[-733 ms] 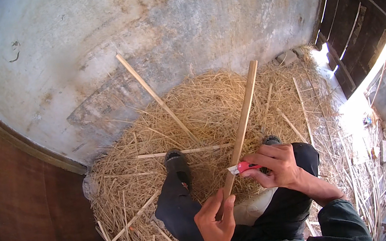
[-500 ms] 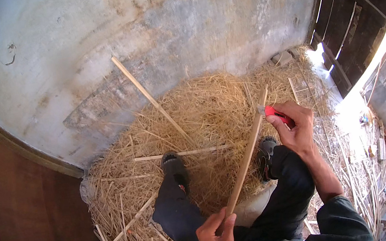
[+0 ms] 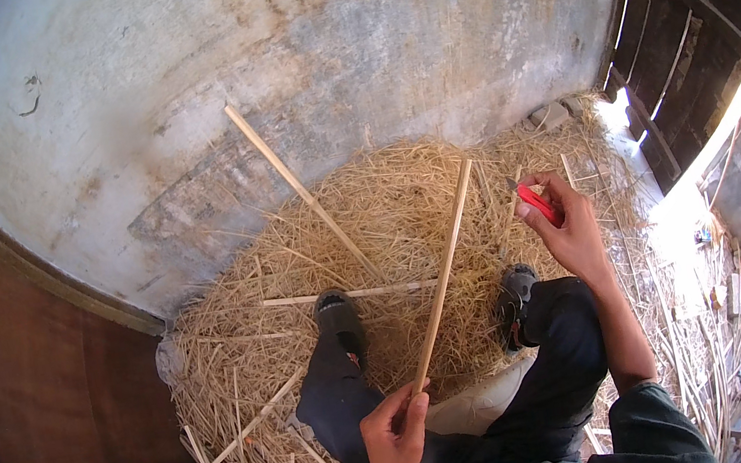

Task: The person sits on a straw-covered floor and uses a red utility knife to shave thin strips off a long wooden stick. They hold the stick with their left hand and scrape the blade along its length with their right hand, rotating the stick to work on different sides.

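My left hand [image 3: 395, 438] pinches the near end of a pale wooden strip [image 3: 443, 273], which slants up and away from me between my legs. To its right, my right hand [image 3: 569, 224] is closed around a red utility knife [image 3: 538, 203]. Its short blade points up and left, apart from the strip. Another long pale stick [image 3: 301, 189] leans from the straw against the wall. A thin stick [image 3: 418, 284] lies crosswise near my left shoe [image 3: 337, 319].
A heap of straw and shavings [image 3: 385, 200] covers the floor around my feet. Behind it rises a stained plaster wall [image 3: 419, 49]. A brown panel [image 3: 55, 378] stands at left, dark wooden boards [image 3: 676, 18] at upper right. More sticks [image 3: 252, 430] lie at lower left.
The knife has come off the strip, with my right hand slightly farther right. My left hand has shifted left and swung the strip's far end leftward, more upright.
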Demonstrator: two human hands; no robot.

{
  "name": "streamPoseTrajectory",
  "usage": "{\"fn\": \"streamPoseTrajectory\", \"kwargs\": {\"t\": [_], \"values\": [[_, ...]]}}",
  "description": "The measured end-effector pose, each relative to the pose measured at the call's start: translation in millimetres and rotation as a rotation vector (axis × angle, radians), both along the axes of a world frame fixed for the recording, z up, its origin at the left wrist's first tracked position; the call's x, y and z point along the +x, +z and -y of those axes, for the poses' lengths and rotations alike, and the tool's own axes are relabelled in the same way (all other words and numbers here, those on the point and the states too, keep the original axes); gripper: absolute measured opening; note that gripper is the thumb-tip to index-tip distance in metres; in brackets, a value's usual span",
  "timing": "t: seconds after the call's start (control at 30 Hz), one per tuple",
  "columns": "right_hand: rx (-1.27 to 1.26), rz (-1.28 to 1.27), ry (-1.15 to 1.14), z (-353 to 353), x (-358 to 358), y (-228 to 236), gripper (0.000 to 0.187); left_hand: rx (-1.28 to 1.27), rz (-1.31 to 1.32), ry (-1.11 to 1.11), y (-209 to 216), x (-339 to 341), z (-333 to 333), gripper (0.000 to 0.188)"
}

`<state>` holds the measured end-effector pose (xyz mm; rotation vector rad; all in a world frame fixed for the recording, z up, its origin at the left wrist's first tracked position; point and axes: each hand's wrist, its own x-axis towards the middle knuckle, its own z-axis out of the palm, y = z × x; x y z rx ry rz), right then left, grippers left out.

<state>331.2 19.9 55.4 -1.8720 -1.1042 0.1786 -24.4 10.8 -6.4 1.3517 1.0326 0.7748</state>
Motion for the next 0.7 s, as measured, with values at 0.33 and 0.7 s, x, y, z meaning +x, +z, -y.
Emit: {"fn": "streamPoseTrajectory", "kwargs": {"t": [0.33, 0.7], "values": [[-0.547, 0.275, 0.363, 11.4, 1.3, -28.9, 0.06, -0.222, 0.114, -0.172, 11.1, 8.1, -7.2, 0.041], [-0.571, 0.319, 0.398, 5.8, -11.5, -44.5, 0.044, -0.248, 0.195, -0.208, 20.5, 23.4, -20.3, 0.049]]}}
